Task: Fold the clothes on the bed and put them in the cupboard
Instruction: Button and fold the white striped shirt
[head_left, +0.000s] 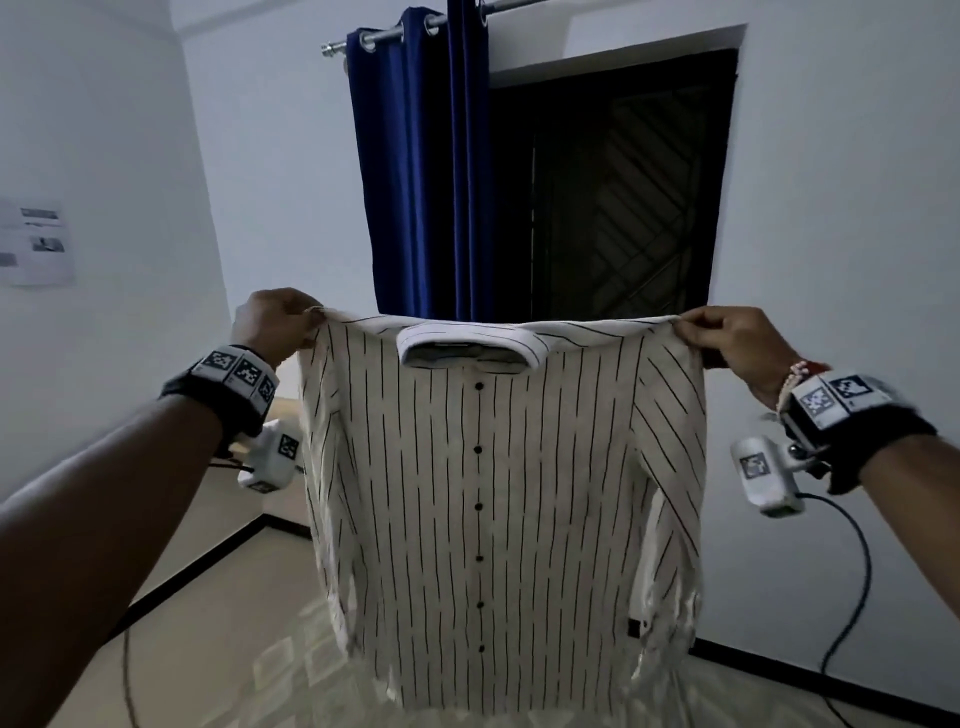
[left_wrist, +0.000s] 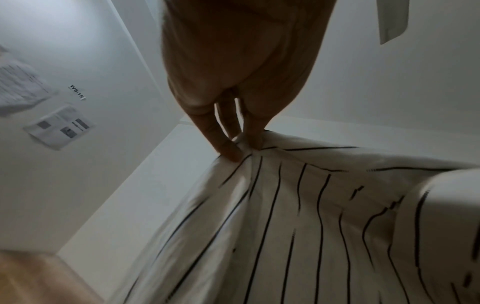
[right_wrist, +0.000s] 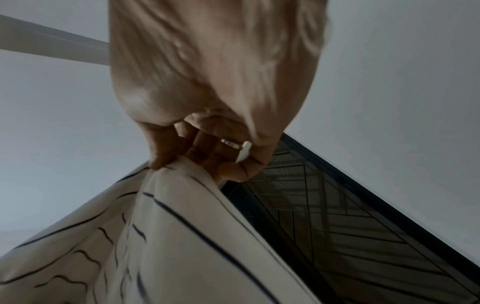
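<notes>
A white shirt (head_left: 493, 499) with thin black stripes and black buttons hangs in the air in front of me, collar up and buttoned front toward me. My left hand (head_left: 278, 322) pinches its left shoulder corner, and the left wrist view shows the fingertips (left_wrist: 233, 154) nipping the shirt (left_wrist: 298, 226) at the seam. My right hand (head_left: 727, 338) pinches the other shoulder; in the right wrist view the curled fingers (right_wrist: 166, 156) hold bunched shirt cloth (right_wrist: 168, 236). The sleeves hang down at both sides. No cupboard shows.
The bed (head_left: 249, 670) with a pale patterned cover lies below the shirt. Behind it are a dark window (head_left: 623, 197) with a blue curtain (head_left: 421, 171) and white walls. Papers (head_left: 36, 241) are stuck on the left wall. A cable (head_left: 852, 571) dangles from my right wrist.
</notes>
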